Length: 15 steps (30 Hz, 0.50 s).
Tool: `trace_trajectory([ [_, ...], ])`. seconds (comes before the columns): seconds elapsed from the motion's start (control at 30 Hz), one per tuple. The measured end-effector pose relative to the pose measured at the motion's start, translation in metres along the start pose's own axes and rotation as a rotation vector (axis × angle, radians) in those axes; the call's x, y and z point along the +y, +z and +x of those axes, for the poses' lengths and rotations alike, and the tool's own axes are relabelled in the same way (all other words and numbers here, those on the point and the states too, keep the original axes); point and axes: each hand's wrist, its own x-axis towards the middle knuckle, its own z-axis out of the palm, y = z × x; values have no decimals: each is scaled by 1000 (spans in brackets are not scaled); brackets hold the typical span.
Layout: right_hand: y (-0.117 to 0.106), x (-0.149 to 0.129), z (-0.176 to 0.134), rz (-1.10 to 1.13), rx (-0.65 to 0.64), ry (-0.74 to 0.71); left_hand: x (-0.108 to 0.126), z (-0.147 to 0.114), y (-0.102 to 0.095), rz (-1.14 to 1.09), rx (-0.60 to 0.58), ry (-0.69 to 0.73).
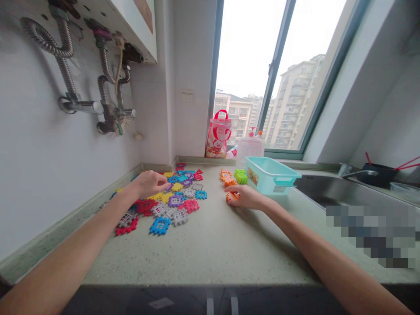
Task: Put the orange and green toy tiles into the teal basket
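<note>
My left hand (149, 184) is over the pile of flat plastic building pieces with notched edges, on the left of the counter. Its fingers are pressed together at a purple piece's edge; whether they hold anything is hidden. Around it lie a yellow piece (177, 187), a blue window piece (160, 226), a red piece (146, 207) and several grey ones. My right hand (244, 197) grips an orange building piece (232, 197) down at the counter. Just behind it are more orange pieces (226, 176) and a stack of green pieces (241, 176).
A turquoise plastic bin (274, 175) stands behind my right hand, beside the steel sink (315, 188). At the window sill are a red-handled bag (217, 142) and a clear container (249, 151). Hoses and a white heater hang on the left wall above the counter (197, 253).
</note>
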Motion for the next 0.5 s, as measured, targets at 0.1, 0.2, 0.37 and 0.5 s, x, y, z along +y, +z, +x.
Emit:
trace_trajectory([
  [0.1, -14, -10, -6, -85, 2, 2, 0, 0, 0, 3, 4, 7],
  [0.2, -56, -4, -12, -79, 205, 39, 0, -1, -1, 6, -5, 22],
  [0.37, -142, 61, 2, -212, 540, 369, 2, -1, -4, 30, 6, 3],
  [0.5, -154, 113, 25, -252, 290, 611, 5, -4, -9, 70, 38, -50],
])
